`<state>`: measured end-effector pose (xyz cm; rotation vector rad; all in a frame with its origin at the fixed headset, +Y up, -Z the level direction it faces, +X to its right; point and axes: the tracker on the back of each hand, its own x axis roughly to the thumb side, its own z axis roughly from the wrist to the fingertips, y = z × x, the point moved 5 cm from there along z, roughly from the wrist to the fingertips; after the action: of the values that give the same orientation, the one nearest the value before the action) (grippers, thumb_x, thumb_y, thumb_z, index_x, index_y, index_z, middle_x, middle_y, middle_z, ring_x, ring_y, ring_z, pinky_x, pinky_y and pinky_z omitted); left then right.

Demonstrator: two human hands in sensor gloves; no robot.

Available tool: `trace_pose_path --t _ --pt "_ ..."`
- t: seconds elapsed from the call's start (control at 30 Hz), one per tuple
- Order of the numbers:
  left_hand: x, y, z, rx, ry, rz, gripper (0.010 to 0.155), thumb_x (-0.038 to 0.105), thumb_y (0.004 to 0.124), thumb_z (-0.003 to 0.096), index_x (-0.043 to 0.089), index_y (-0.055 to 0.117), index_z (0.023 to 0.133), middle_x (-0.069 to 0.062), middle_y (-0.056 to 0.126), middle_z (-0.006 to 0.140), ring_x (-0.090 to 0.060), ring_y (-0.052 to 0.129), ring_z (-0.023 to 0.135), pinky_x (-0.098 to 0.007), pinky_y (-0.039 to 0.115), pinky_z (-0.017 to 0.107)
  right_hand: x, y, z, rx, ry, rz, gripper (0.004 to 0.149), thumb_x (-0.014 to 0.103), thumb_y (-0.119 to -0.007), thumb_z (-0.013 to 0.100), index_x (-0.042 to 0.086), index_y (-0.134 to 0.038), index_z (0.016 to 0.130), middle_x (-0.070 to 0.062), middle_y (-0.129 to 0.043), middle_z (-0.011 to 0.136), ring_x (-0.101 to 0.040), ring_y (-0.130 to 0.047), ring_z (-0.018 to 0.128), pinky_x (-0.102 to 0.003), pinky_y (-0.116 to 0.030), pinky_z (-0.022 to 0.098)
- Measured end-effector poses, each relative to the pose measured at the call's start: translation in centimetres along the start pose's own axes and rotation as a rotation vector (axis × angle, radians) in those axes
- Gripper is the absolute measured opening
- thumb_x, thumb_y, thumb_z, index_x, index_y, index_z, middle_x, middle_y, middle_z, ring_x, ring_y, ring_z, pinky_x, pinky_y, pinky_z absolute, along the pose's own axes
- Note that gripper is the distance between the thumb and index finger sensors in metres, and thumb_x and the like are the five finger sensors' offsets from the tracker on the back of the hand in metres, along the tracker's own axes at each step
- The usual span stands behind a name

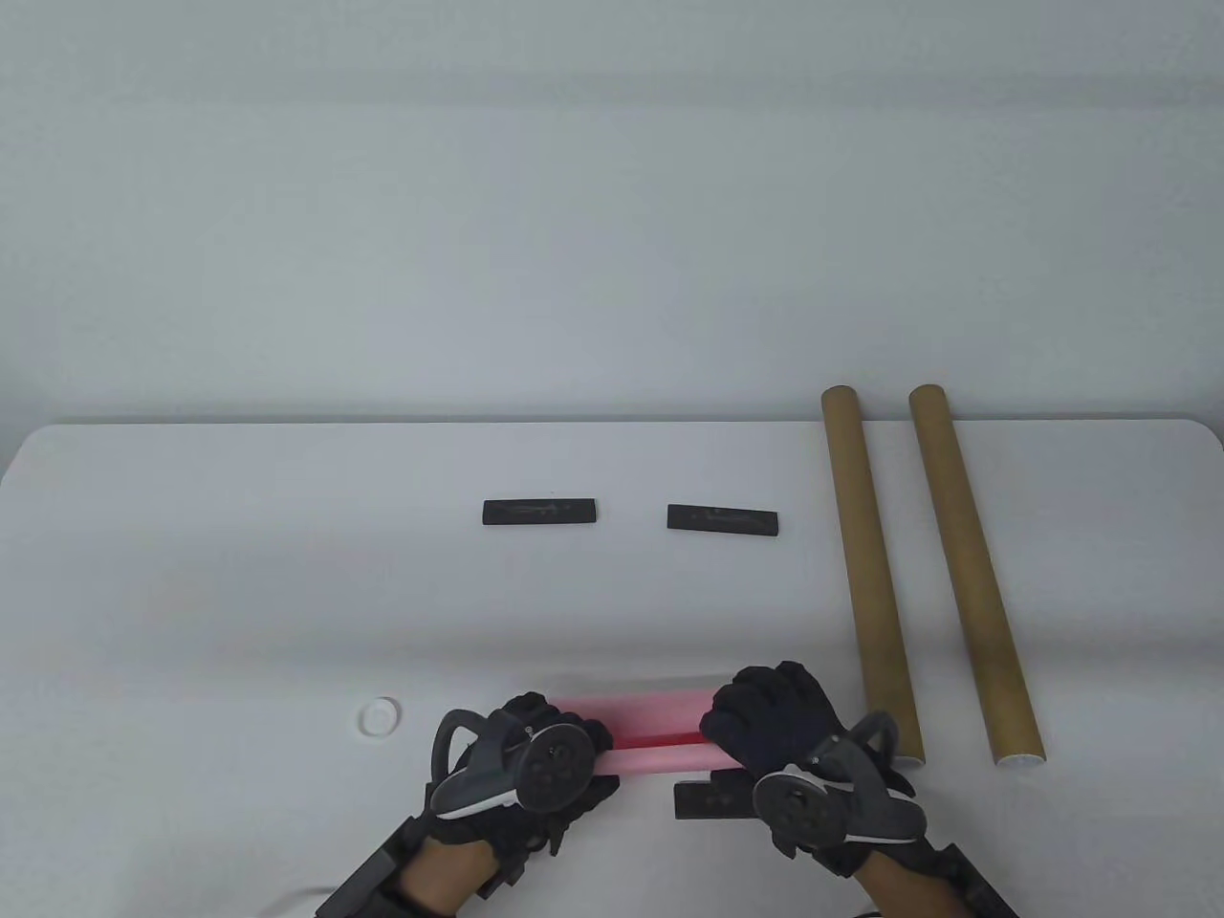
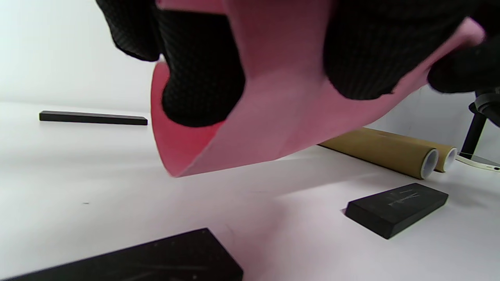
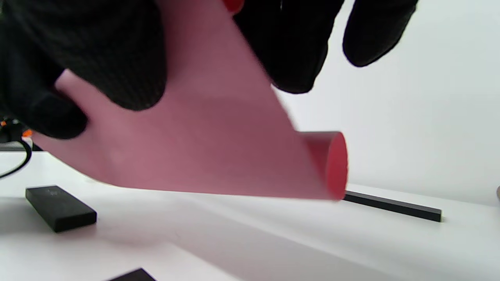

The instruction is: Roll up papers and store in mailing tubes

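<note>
Both gloved hands grip one pink paper (image 1: 650, 732) near the front edge of the white table (image 1: 239, 593): the left hand (image 1: 521, 770) curls around its left end and the right hand (image 1: 775, 727) around its right end. Each wrist view shows dark fingers (image 2: 203, 74) wrapped over the sheet, which hangs curled and loose, lifted off the tabletop, its inner face a stronger red.

Two brown cardboard mailing tubes (image 1: 870, 574) lie side by side to the right, running from the table's far edge toward the front. From the left wrist view their near ends are white-rimmed circles; whether anything sits inside cannot be told.

Flat black rectangular bars with a matte surface lie around: two (image 1: 539, 512) in a row mid-table, well apart from the paper, another (image 1: 708, 798) just under the right hand, and one more (image 2: 156, 257) at the bottom of the left wrist view. A small white ring (image 1: 379, 716) sits left of the left hand.
</note>
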<state>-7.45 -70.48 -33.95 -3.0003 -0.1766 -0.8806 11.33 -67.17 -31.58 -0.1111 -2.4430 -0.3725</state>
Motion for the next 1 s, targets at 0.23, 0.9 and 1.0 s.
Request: trace_pose_path --t 0.23,0.9,1.0 --pt "2.2 -1.3 -0.6 0.136 0.084 0.264 0.067 0.059 0.089 0.0337 0.029 0.073 0.092 0.006 0.094 0.076 -0.017 0.100 0.071 -0.051 0.067 0.072 -1.3 -1.5 0.3 0.149 -0.046 0.148 0.053 0.063 -0.080 0.043 0.019 -0.102 0.062 -0.007 -0.104 0.070 -0.039 -0.100 0.072 -0.069 -0.072 0.062" --pt "1.8 -1.4 -0.5 0.122 0.079 0.246 0.062 0.056 0.089 0.0347 0.030 0.076 0.090 0.007 0.096 0.073 -0.015 0.102 0.068 -0.051 0.069 0.071 -1.6 -1.3 0.2 0.126 -0.057 0.175 0.053 0.063 -0.079 0.043 0.018 -0.101 0.064 -0.008 -0.104 0.069 -0.039 -0.101 0.072 -0.067 -0.074 0.062" --pt "1.5 -1.1 -0.4 0.099 0.069 0.209 0.053 0.053 0.089 0.0360 0.032 0.082 0.084 0.010 0.100 0.062 -0.011 0.106 0.058 -0.049 0.072 0.070 -1.4 -1.0 0.1 0.087 -0.056 0.136 0.063 0.064 -0.083 0.041 0.017 -0.091 0.083 -0.011 -0.092 0.089 -0.044 -0.089 0.087 -0.069 -0.070 0.064"
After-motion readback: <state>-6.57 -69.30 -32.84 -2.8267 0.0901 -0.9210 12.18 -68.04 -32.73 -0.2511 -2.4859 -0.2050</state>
